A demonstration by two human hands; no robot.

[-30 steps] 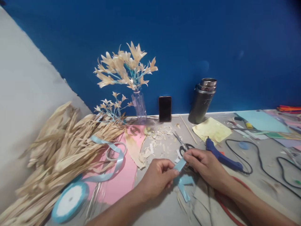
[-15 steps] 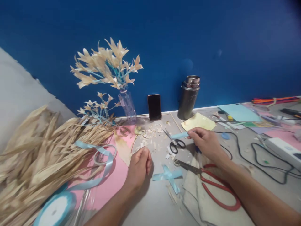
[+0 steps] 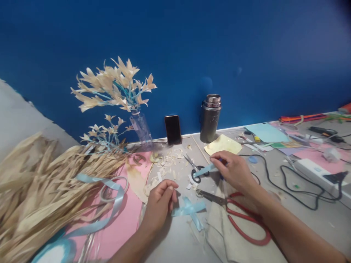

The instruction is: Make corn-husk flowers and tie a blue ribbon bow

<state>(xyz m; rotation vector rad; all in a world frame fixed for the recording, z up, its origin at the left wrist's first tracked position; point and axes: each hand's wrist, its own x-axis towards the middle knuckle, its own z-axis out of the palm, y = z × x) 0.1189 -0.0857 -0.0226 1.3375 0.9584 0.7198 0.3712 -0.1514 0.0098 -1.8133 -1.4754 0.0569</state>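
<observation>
My right hand (image 3: 233,170) pinches a short piece of light blue ribbon (image 3: 204,170), whose free end hangs over the handles of small black-handled scissors (image 3: 196,171). My left hand (image 3: 161,199) is loosely closed, thumb near the index finger; whatever lies in it, if anything, is hidden. Just right of it, crossed light blue ribbon pieces (image 3: 189,209) lie on the table. Large red-handled scissors (image 3: 248,219) rest on a pale cloth (image 3: 219,223), below my right hand and partly behind my forearm.
Dried husks (image 3: 55,193) are heaped at the left, beside pink paper (image 3: 123,215) and a ribbon spool (image 3: 55,254). Husk flowers (image 3: 115,86) stand in a clear bottle (image 3: 141,128). A phone (image 3: 172,130) and flask (image 3: 210,118) stand by the wall. Cables (image 3: 274,184) and a power strip (image 3: 315,175) lie right.
The view has shifted slightly. The ribbon in my right hand has come lower, tilting its free end down across the small scissors' handles. My left hand's index finger has straightened somewhat.
</observation>
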